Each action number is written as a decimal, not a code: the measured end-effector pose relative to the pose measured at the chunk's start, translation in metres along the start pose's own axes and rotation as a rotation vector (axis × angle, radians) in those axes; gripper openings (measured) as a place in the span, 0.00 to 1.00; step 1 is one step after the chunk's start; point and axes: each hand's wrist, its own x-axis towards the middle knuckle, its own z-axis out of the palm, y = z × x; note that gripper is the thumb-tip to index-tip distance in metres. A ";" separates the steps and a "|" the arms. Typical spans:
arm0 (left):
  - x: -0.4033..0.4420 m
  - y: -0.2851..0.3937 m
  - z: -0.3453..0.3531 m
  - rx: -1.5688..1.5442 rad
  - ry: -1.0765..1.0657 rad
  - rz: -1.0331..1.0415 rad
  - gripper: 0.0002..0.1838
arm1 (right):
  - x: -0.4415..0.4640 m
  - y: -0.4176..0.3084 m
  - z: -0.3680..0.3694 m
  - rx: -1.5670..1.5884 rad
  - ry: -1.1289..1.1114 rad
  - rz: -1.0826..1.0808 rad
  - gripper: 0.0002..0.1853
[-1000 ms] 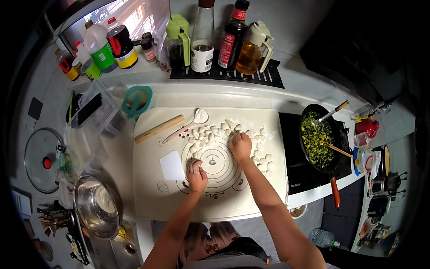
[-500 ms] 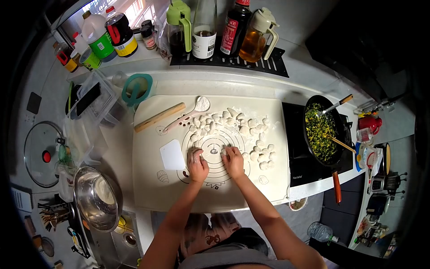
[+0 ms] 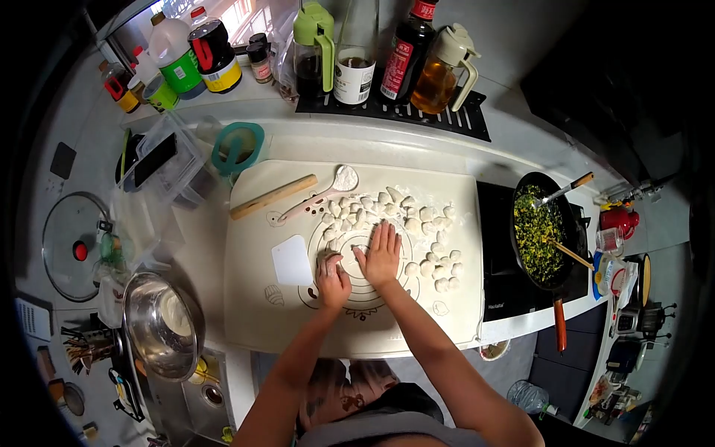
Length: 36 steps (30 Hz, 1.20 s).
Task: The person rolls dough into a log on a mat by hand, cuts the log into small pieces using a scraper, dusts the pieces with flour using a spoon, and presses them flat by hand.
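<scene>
My right hand (image 3: 381,255) lies flat, fingers stretched out, palm down on the cream mat (image 3: 261,324); anything under the palm is hidden. Beside it on the left, my left hand (image 3: 332,279) rests with curled fingers near the mat's printed circles, and what it holds, if anything, cannot be made out. Several small floured dough pieces (image 3: 427,214) lie in an arc beyond and to the right of my hands. A white scraper (image 3: 292,261) lies left of my left hand. Behind it are a wooden rolling pin (image 3: 273,197) and a spoon of flour (image 3: 345,178).
At the right, a black pan (image 3: 558,274) of chopped green and yellow filling sits on the stove (image 3: 497,279). A steel bowl (image 3: 153,346) stands at the left, near clear plastic boxes (image 3: 154,223). Bottles (image 3: 398,63) line the ledge behind.
My right hand went from the dough pieces at the back to the mat's middle, then its fingers spread flat. My left hand stays near the same place. The camera view has shifted slightly.
</scene>
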 end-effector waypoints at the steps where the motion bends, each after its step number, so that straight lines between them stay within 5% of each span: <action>1: -0.001 0.001 -0.001 0.010 -0.012 -0.007 0.16 | 0.001 0.000 -0.001 0.018 -0.014 0.006 0.44; 7: 0.007 0.001 0.002 0.017 -0.010 0.011 0.17 | -0.014 0.036 -0.008 0.165 0.032 -0.262 0.29; 10: 0.005 0.002 0.004 0.000 -0.013 -0.006 0.17 | -0.021 0.065 -0.015 0.007 0.114 0.019 0.27; 14: 0.004 0.001 0.002 0.023 -0.017 0.017 0.17 | 0.023 0.072 -0.041 0.282 0.363 0.045 0.21; 24: 0.004 -0.002 0.001 0.002 -0.024 0.050 0.14 | 0.130 0.079 -0.014 0.137 -0.006 0.187 0.16; 33: 0.007 0.005 -0.002 0.026 -0.023 0.059 0.17 | 0.037 0.035 -0.047 0.314 -0.166 0.004 0.17; 36: 0.006 0.002 0.000 0.037 -0.022 0.055 0.17 | 0.003 0.026 -0.054 0.570 0.077 0.029 0.15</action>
